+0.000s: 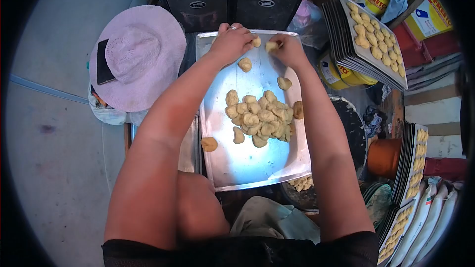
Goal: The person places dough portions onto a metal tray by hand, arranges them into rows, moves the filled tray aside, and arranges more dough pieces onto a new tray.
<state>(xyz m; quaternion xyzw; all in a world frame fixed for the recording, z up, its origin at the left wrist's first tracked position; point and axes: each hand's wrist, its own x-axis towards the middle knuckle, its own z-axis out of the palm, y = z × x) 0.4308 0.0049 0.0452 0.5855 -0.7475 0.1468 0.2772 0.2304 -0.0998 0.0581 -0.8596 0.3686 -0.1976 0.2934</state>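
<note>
A metal tray [222, 168] lies in front of me with a heap of yellowish dough pieces [264, 118] in its middle. My left hand [231, 43] is at the tray's far edge, fingers curled, with a small dough piece [256, 41] at its thumb side. Close by, my right hand [289, 49] pinches another dough piece [271, 47], slightly blurred. Single pieces lie apart from the heap: one lump [245, 65] below my left hand, one [284, 83] beside my right forearm, and a browner one [209, 144] at the left rim.
Stacked baking trays [366, 64] at the right bear rows of shaped dough; more tray stacks [415, 163] stand below them. Black speakers [232, 0] stand behind the tray. A pink hat [143, 69] with a phone [104, 63] sits at the left. Yellow buckets [341, 74] are at the right.
</note>
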